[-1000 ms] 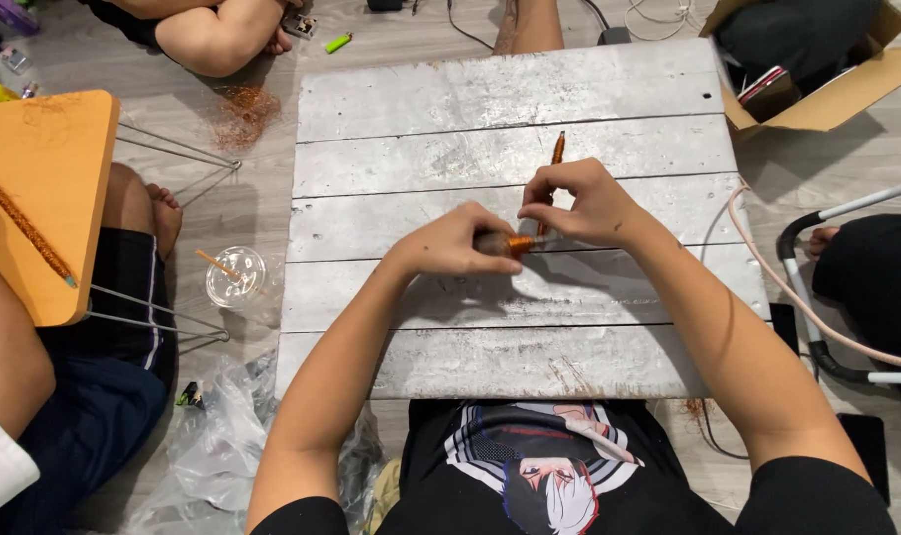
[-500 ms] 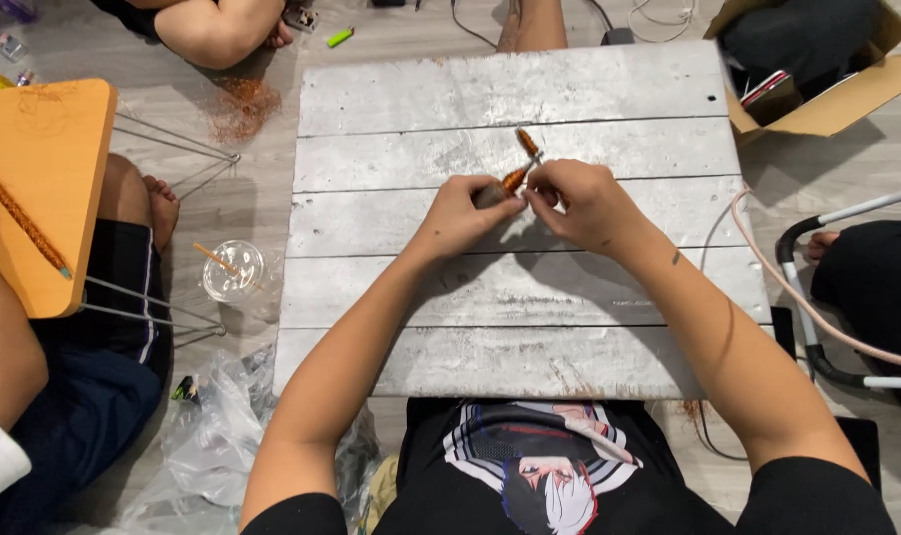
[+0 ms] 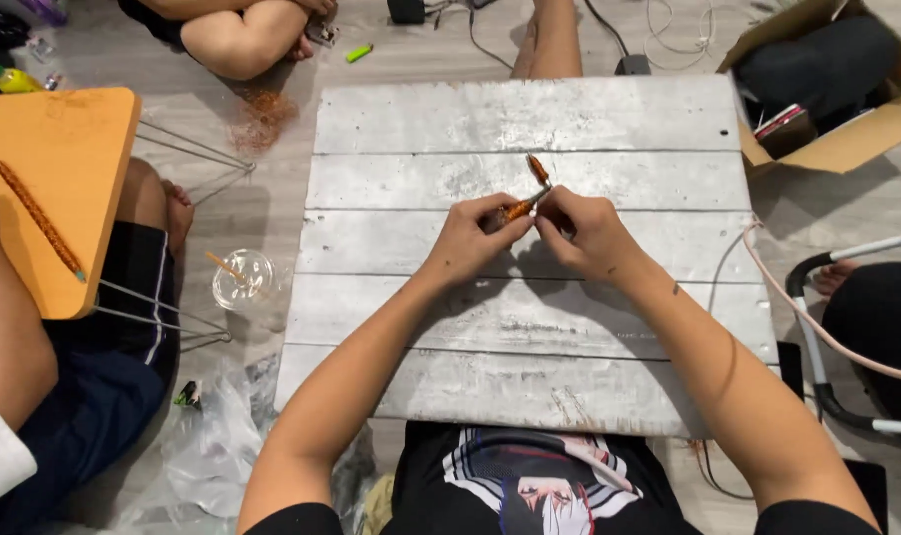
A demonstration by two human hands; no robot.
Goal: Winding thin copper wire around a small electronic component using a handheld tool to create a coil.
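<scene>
My left hand (image 3: pixel 467 241) and my right hand (image 3: pixel 586 230) meet over the middle of a whitewashed plank board (image 3: pixel 530 327). Between their fingertips they pinch a thin orange stick (image 3: pixel 526 201) that is bent into an angle, one end pointing up and away from me. The left hand grips the lower part, the right hand grips at the bend. Both wrists hover just above the board.
A person sits at the left behind a small orange table (image 3: pixel 49 188) with a long orange stick (image 3: pixel 34 216) on it. A clear plastic cup (image 3: pixel 242 279) stands on the floor beside the board. An open cardboard box (image 3: pixel 847 139) sits at the far right, white tubing (image 3: pixel 827 327) lies near right.
The stick lay low and straight under my hands a second ago. Both hands have moved up the board and closer together, and the stick now shows a bend with its tip raised.
</scene>
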